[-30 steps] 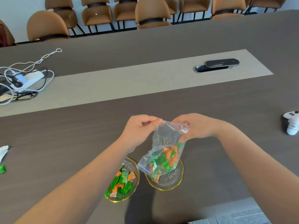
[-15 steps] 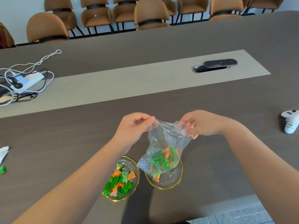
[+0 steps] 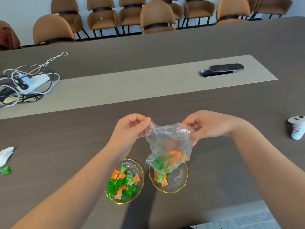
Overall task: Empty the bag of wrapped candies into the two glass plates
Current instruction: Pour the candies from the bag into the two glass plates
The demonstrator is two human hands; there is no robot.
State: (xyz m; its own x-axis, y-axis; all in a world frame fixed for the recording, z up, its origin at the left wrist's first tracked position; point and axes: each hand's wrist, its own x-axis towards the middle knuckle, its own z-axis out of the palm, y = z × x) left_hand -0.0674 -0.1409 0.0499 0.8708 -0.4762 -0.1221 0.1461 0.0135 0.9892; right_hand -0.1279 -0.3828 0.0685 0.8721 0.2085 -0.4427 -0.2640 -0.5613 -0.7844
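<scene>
clear plastic bag (image 3: 168,146) hangs above the right glass plate (image 3: 179,180), pinched at its top edge by both hands. left hand (image 3: 132,128) has thumb and fingers closed on the left corner of the film, right hand (image 3: 209,125) closed on the right corner, so the top is stretched between them. green and orange wrapped candies (image 3: 168,160) sit bunched in the bag's low corner, which hangs just over the plate; cannot tell if the film touches the rim.

handling, as judged: bag is thin, limp, slippery film, weighs almost nothing beyond the candy load, and crumples rather than holding shape. best hold is at corners or bottom seam, not mid-wall. candies are small, light, slick-wrapped, likely to slide and bounce. plates look thin glass with a yellow rim, fragile, shallow, easy to nudge.

left glass plate (image 3: 137,169) near centre already has a heap of candies; right plate has only a few at its left side, so the rest probably belongs there.

surface: long dark wood-grain table (image 3: 66,146), smooth, with a lighter strip down the middle and a cable port (image 3: 219,71) far right. power strip and cables (image 3: 28,81) far left, white controller (image 3: 297,128) at right edge, a stray green candy (image 3: 5,170) and white wrapper (image 3: 5,155) at left edge. brown chairs (image 3: 156,15) line the far wall.
</scene>
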